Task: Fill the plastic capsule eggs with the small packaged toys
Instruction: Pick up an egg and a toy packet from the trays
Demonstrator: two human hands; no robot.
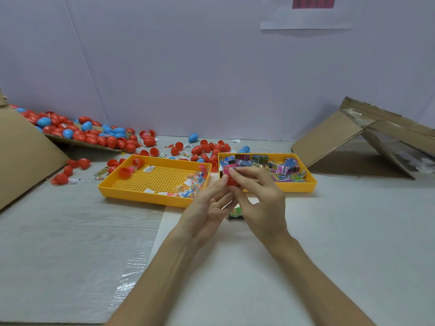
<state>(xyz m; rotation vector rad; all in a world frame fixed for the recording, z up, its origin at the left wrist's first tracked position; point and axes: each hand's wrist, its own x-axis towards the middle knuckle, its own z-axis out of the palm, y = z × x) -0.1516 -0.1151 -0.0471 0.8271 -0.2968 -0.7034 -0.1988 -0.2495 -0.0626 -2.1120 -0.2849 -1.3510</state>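
Both hands meet over the table just in front of the two yellow trays. My left hand (209,205) holds a red capsule egg half (231,181) at its fingertips. My right hand (259,196) pinches a pink packaged toy (227,171) at the mouth of that red half. A green packaged toy (235,213) lies on the table under my hands. The right yellow tray (303,185) is full of small packaged toys (280,171). The left yellow tray (150,196) holds red egg halves (124,172) and small clear toy bags (190,187).
Several red and blue capsule eggs (89,135) lie on a cardboard flap (26,156) at the back left and spill across the table behind the trays. A folded cardboard box (367,142) stands at the right. A white wall closes the back.
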